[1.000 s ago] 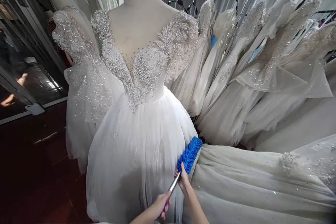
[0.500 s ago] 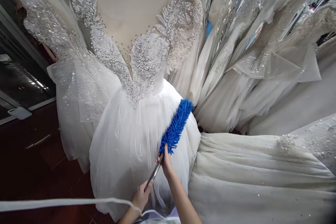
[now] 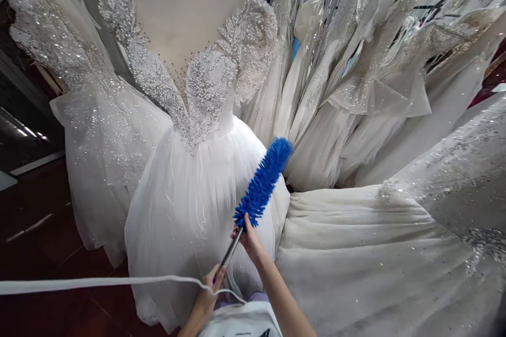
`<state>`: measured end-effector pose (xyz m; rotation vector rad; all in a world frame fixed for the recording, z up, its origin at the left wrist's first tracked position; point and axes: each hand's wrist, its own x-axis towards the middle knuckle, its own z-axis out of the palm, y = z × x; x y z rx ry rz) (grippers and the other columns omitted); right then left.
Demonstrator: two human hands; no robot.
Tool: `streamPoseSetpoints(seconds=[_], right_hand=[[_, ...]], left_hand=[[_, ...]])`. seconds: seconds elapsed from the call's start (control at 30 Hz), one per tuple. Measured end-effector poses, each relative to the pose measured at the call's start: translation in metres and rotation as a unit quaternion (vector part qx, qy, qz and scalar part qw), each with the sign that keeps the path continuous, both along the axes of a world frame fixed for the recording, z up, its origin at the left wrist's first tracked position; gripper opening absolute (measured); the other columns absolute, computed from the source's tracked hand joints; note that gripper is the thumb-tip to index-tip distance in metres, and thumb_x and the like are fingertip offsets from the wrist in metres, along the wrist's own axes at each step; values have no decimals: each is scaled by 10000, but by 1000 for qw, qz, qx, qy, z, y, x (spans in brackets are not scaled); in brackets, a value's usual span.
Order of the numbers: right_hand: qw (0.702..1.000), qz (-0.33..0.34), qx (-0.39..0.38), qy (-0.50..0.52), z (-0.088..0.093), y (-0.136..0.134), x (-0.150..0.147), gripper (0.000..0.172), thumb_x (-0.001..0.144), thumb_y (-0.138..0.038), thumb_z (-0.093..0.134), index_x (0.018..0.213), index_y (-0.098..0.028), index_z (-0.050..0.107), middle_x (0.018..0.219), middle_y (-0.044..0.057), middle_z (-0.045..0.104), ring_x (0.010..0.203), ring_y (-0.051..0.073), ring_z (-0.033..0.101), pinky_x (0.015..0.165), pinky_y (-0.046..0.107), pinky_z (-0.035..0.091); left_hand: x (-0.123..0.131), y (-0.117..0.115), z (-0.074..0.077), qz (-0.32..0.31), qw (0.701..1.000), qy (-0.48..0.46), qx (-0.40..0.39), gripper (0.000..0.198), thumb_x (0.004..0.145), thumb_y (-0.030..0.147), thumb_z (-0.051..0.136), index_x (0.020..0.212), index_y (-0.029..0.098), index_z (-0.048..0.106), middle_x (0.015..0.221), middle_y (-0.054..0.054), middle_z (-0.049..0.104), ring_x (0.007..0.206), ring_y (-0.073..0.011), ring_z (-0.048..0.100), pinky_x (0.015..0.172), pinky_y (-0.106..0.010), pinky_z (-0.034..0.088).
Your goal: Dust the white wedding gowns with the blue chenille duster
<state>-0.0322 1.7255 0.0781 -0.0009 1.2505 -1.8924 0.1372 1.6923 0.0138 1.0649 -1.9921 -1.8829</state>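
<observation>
A blue duster (image 3: 264,181) with a fluffy chenille head and a metal handle slants up to the right in front of me. My left hand (image 3: 211,287) is closed around the lower end of the handle. Higher up, my right hand (image 3: 248,237) grips the handle just under the blue head, its thumb resting against the fibres. Behind the duster stands a white wedding gown (image 3: 177,210) on a mannequin (image 3: 185,5). Its bodice is beaded, its skirt full and sheer. Whether the duster's head touches the skirt I cannot tell.
Another sparkling gown (image 3: 98,131) stands close on the left. Several white gowns (image 3: 312,84) hang from a rail at the back right, and more gowns (image 3: 356,253) spread across the right side. A white cord (image 3: 98,283) crosses low over the dark red floor (image 3: 35,221).
My view has turned to the right, so the gowns appear farther left. Both hands keep their hold on the duster, whose head sits slightly higher in view.
</observation>
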Motion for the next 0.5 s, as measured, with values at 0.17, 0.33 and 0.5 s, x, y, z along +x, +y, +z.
streamPoseSetpoints(seconds=[0.17,0.33,0.5], right_hand=[[996,83,10,9,19,-34,-15,485,834,-642,556,755,-163,548,587,-10,584,421,99,521,469,249,501],[990,31,131,-50,-35,32,-16,490,894,-620,468,708,-169,521,513,-10,545,396,107,527,451,237,498],[964,4,177,-199,-107,139,4,561,966,-556,306,577,-196,489,450,29,526,405,138,546,465,245,513]], left_hand=[[-15,3,14,42,998,-38,23,772,523,987,301,617,238,460,371,85,338,350,-98,321,406,-253,282],[-19,60,-15,14,990,-111,83,830,321,1047,234,478,251,403,283,73,283,283,-93,265,366,-268,242],[-6,125,-68,-62,981,-133,127,803,272,1048,256,361,262,398,313,36,323,307,-113,316,391,-301,241]])
